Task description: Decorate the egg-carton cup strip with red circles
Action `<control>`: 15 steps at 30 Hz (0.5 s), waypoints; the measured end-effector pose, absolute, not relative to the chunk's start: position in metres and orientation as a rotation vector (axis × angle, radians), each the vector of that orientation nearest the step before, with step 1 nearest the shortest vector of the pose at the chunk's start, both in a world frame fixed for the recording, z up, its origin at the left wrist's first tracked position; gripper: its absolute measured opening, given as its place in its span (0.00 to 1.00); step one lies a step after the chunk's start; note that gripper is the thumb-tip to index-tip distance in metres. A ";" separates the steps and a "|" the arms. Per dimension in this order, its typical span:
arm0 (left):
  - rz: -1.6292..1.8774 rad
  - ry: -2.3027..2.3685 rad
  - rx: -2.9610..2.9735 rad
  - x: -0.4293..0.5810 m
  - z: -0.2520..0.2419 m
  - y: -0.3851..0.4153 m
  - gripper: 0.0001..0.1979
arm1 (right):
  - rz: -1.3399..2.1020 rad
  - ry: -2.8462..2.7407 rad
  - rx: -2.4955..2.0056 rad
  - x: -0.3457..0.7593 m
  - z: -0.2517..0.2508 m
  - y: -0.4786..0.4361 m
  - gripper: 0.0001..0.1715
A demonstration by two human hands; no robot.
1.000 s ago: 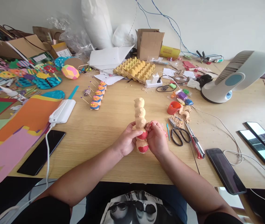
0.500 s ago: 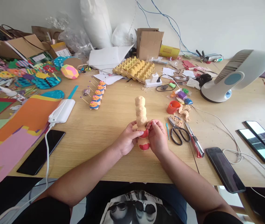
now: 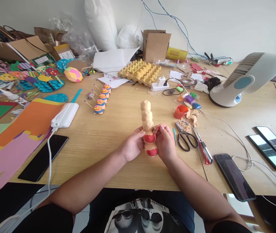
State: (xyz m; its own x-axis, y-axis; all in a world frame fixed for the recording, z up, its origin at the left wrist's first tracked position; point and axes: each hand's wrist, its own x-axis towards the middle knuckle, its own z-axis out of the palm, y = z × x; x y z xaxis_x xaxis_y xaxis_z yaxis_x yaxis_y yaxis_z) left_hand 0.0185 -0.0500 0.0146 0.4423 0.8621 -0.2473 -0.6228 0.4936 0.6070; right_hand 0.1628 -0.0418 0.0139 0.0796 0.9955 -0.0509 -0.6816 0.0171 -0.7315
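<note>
A beige egg-carton strip of several bumps lies lengthwise on the wooden table in front of me. Its two nearest bumps carry red clay patches. My left hand grips the near end of the strip from the left, thumb by the upper red patch. My right hand holds it from the right, fingertips pinched at the same patch. A finished painted strip with toothpicks lies further left.
Scissors, a red-handled cutter, an orange cup and coloured clay pieces lie right of my hands. Phones, a white fan, a yellow egg tray, coloured paper sheets and cardboard boxes surround them.
Both hands shifted slightly on the strip; the fingers of my right hand moved up off the red patch, so both red patches now show more fully.
</note>
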 end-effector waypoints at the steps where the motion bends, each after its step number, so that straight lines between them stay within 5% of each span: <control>1: 0.965 0.589 0.473 0.018 0.015 -0.050 0.20 | 1.435 -0.546 -0.688 0.164 0.014 -0.041 0.10; 15: 1.029 0.672 0.499 0.022 0.012 -0.052 0.28 | 1.592 -0.151 -0.662 0.172 0.019 -0.033 0.08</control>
State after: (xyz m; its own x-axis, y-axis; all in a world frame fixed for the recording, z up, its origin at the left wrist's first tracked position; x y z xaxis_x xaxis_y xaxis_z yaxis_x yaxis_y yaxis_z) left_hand 0.0217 -0.0523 0.0117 0.3495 0.8970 -0.2707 -0.6081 0.4370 0.6627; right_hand 0.1720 -0.0330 0.0192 0.0106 0.9468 -0.3217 -0.8692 -0.1503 -0.4711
